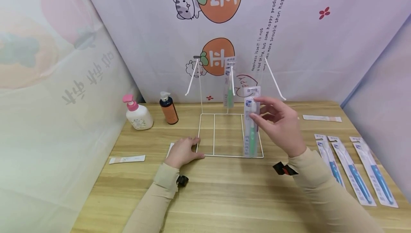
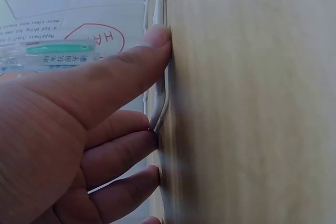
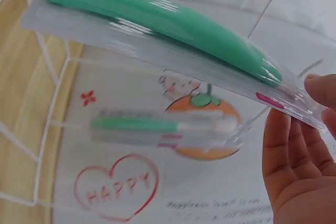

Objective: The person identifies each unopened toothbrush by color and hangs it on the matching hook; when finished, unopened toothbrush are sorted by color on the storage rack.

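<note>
My right hand [image 1: 279, 126] pinches a packaged green toothbrush [image 1: 252, 138] near its upper end between thumb and fingers. The pack hangs upright in front of a white wire display rack [image 1: 237, 156], left of the right prong's tip. Another packaged green toothbrush [image 1: 229, 99] hangs on the rack's middle prong; the right wrist view shows it blurred behind the held one. At the rack's front left base corner, my left hand [image 1: 183, 151] grips the wire, thumb [image 2: 157, 38] along the front wire and fingertips [image 2: 149, 139] against the side, close to the tabletop.
Several packaged blue toothbrushes [image 1: 354, 172] lie at the table's right. A pink-topped pump bottle [image 1: 138, 117] and a dark bottle with an orange label [image 1: 169, 111] stand at the back left. Slim white sachets [image 1: 127, 159] lie on both sides. Printed cloth [image 1: 144, 47] hangs behind.
</note>
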{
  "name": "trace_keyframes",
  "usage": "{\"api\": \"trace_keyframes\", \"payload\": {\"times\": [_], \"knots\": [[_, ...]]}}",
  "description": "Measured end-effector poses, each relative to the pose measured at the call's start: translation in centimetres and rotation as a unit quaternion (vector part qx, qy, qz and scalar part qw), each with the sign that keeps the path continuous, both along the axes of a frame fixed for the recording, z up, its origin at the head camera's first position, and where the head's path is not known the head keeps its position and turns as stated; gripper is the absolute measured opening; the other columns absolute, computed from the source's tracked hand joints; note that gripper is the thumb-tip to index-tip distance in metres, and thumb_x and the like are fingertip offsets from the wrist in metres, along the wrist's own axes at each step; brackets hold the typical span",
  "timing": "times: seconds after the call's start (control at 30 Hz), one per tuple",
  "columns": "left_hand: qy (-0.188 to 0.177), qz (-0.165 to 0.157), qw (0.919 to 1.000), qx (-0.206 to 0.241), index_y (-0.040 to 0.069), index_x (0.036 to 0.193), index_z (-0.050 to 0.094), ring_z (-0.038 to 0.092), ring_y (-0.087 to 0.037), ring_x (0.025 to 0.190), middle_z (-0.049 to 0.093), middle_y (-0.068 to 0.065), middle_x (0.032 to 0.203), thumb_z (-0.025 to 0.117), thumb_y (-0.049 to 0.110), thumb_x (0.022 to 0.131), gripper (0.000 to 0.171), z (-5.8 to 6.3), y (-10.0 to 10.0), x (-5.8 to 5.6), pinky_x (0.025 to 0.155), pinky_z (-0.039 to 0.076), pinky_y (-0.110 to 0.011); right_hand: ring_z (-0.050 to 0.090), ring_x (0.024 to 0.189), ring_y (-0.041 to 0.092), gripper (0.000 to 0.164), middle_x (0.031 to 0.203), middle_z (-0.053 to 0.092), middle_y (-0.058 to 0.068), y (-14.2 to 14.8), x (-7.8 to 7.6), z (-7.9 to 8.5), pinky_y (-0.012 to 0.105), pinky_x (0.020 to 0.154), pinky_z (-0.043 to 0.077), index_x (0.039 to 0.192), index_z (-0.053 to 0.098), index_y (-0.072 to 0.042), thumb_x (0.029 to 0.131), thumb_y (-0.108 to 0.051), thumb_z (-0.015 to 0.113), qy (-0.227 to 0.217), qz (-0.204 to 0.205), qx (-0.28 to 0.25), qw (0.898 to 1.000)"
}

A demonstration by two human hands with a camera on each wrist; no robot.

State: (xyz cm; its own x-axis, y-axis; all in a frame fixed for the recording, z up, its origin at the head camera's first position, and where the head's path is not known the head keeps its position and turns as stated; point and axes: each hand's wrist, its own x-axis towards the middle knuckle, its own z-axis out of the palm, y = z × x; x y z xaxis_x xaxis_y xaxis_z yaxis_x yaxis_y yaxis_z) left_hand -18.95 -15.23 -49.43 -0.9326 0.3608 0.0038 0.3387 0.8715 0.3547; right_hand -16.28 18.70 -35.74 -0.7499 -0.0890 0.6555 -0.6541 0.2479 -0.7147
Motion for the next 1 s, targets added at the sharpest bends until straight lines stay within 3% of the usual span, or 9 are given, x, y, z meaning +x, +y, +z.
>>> {"api": "trace_keyframes", "payload": {"times": [0.17, 0.37, 0.67, 0.83, 1.0], "knots": [[0.000, 0.000, 1.0000, -0.002, 0.013, 0.147, 0.069, 0.068, -0.042, 0.123, 0.069, -0.020, 0.141, 0.090, 0.051, 0.086, 0.075, 0.2, 0.1, 0.1, 0.100, 0.056, -0.054, 0.071, 0.083, 0.017, 0.056, 0.108, 0.073, 0.013, -2.2, 0.6, 1.7, 0.024, 0.071, 0.061, 0.131, 0.070, 0.007, 0.080, 0.028, 0.078, 0.039, 0.057, -0.043, 0.997], [-0.009, 0.004, 0.9999, 0.000, 0.012, 0.148, 0.068, 0.068, -0.042, 0.125, 0.068, -0.019, 0.142, 0.090, 0.051, 0.086, 0.076, 0.5, 0.1, 0.2, 0.102, 0.055, -0.053, 0.070, 0.085, 0.018, 0.055, 0.112, 0.070, 0.013, -3.7, 0.4, 1.9, 0.027, 0.071, 0.063, 0.131, 0.069, 0.005, 0.081, 0.025, 0.081, 0.043, 0.081, -0.030, 0.995], [-0.006, 0.006, 0.9999, 0.007, 0.013, 0.148, 0.069, 0.068, -0.041, 0.124, 0.069, -0.017, 0.142, 0.090, 0.052, 0.085, 0.076, -0.1, -0.1, 0.1, 0.101, 0.056, -0.052, 0.069, 0.089, 0.022, 0.049, 0.117, 0.069, 0.011, -4.4, -1.3, 0.3, 0.027, 0.067, 0.063, 0.130, 0.071, -0.002, 0.086, 0.015, 0.084, 0.043, 0.046, 0.003, 0.998], [0.008, -0.003, 0.9999, 0.015, 0.011, 0.145, 0.071, 0.068, -0.038, 0.126, 0.069, -0.013, 0.144, 0.091, 0.051, 0.085, 0.075, -0.4, -0.1, -0.1, 0.100, 0.057, -0.051, 0.070, 0.093, 0.023, 0.045, 0.117, 0.069, 0.008, -4.8, -3.0, -0.1, 0.025, 0.067, 0.062, 0.129, 0.072, -0.005, 0.088, 0.006, 0.086, 0.039, 0.005, 0.030, 0.999], [0.010, -0.008, 0.9998, 0.015, 0.010, 0.145, 0.070, 0.069, -0.038, 0.126, 0.068, -0.011, 0.144, 0.091, 0.051, 0.085, 0.075, -0.6, -0.1, -0.3, 0.101, 0.057, -0.051, 0.072, 0.097, 0.024, 0.044, 0.117, 0.068, 0.012, -5.4, -5.2, -0.7, 0.023, 0.071, 0.062, 0.129, 0.070, -0.001, 0.089, 0.006, 0.085, 0.053, -0.033, 0.035, 0.997]]}}
